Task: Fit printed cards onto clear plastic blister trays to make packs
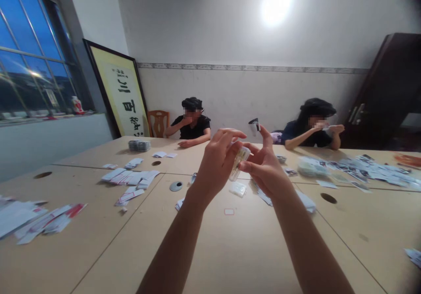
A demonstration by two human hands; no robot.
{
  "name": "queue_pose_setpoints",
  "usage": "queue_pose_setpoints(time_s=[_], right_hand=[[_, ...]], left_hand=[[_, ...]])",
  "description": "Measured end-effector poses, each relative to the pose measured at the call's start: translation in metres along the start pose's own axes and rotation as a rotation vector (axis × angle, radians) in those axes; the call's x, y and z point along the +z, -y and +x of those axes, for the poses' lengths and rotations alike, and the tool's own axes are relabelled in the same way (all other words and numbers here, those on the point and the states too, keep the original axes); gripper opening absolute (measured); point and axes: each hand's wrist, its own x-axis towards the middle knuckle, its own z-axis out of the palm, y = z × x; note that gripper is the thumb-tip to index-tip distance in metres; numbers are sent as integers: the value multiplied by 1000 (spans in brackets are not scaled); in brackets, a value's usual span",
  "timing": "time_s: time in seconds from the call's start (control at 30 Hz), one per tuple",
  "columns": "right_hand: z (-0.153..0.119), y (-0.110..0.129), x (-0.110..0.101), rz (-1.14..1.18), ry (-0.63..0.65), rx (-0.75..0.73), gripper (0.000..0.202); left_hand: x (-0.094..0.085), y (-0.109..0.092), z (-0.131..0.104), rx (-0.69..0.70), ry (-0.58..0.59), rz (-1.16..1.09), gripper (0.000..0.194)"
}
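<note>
My left hand (219, 156) is closed around a small clear plastic case (241, 159) with something yellowish inside, held up above the table. On the other side of the case, the thumb of my right hand (268, 164) presses against it, and another finger curls near its top. A curled black-and-white slip, like a label (254, 126), is at the tip of my raised right index finger; it seems to cling there. Beneath my hands, a flat clear packet (238, 189) and a small red-edged white card (229, 212) lie on the table (226, 259).
Paper slips (131, 178) lie to the left, with more papers (19, 217) at the far left. Stacked cards (139, 145) stand behind them. Scattered printed slips (371, 169) cover the right. Two people sit across. Cable holes (329, 198) pierce the tabletop.
</note>
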Motion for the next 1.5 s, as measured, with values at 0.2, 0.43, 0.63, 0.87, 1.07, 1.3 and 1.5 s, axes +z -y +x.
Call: queue_pose_setpoints(time_s=[0.2, 0.43, 0.63, 0.87, 1.07, 1.3, 1.5], right_hand=[[0, 1, 0, 8, -11, 21, 134], [4, 3, 3, 119, -281, -133, 141], [4, 1, 0, 78, -334, -192, 132], [4, 3, 3, 98, -363, -188, 130], [4, 5, 0, 26, -377, -215, 127], [5, 0, -8, -277, -443, -298, 120], [3, 2, -8, -347, -452, -252, 120]], left_hand=[[-3, -2, -3, -144, 36, -140, 26], [-23, -10, -4, -135, 125, -173, 24], [-10, -11, -5, -24, 72, -49, 20], [-3, -4, -5, 115, -43, 23, 9], [1, -3, -6, 138, -83, 125, 12], [4, -7, -8, 40, -24, 128, 22], [3, -7, -10, -10, 13, 97, 26]])
